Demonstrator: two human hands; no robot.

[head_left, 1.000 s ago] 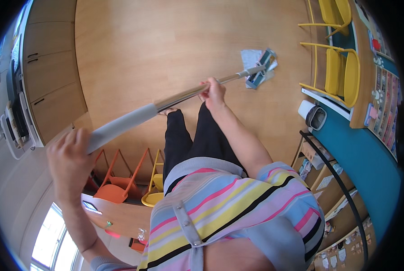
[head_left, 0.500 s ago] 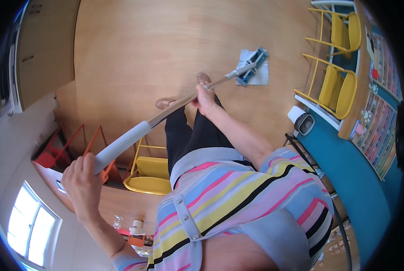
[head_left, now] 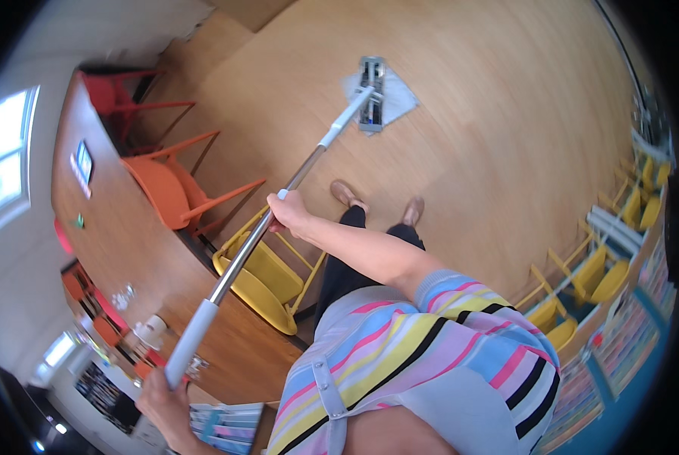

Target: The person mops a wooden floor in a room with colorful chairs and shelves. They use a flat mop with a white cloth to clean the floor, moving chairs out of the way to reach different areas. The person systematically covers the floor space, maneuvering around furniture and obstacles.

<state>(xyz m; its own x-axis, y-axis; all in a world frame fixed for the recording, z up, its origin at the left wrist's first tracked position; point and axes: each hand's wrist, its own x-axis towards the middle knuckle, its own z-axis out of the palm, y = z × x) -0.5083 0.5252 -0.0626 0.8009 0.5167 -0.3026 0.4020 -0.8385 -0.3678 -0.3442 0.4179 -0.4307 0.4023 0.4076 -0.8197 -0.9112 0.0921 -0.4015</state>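
Note:
A flat mop (head_left: 241, 258) with a silver pole and a pale grey grip slants across the view. My left hand (head_left: 163, 402) is closed round the top end of its grip. Farther down the pole, my right hand (head_left: 287, 210) wraps round the metal shaft. The dark rectangular mop head (head_left: 371, 95) lies on the floor ahead of my feet, over a whitish cloth (head_left: 398, 98) that sticks out at its right side.
A wooden table (head_left: 112, 227) runs along the left. Orange chairs (head_left: 161, 186) and a yellow chair (head_left: 260, 280) stand at its edge, the yellow one beside my legs and the pole. More yellow chairs (head_left: 589, 277) line the right. A tablet (head_left: 84, 161) lies on the table.
I have turned to the left, so the table and chairs fill more of the left side. The mop head now sits straight ahead rather than to the right, its cloth skewed. Both hands keep hold.

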